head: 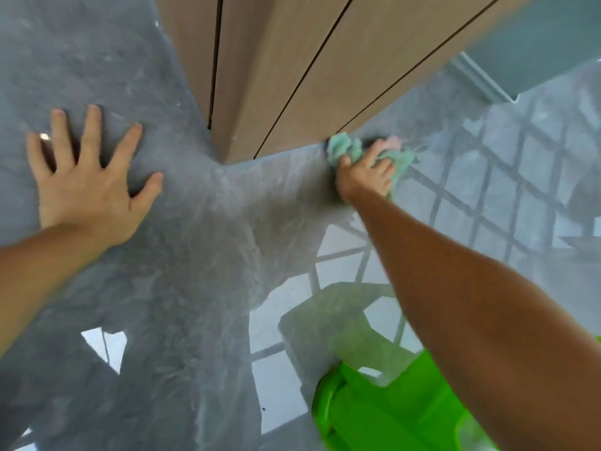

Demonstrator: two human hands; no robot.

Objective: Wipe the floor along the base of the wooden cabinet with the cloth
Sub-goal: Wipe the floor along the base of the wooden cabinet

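Our right hand [364, 175] grips the bunched green cloth [344, 149], pressing it to the grey floor [201, 255] against the wooden cabinet [292, 92] base; our left hand [87, 177] lies flat, fingers spread; a green bucket [383, 411] sits near right

The floor [182, 255] is glossy grey with cloudy marbling and mirrors a pale window grid. The wooden cabinet [292, 76] is light beige-brown, crossed by thin dark seams. The cloth [344, 149] is mint green with a pink patch. A bright green plastic object [383, 415] sits nearby.
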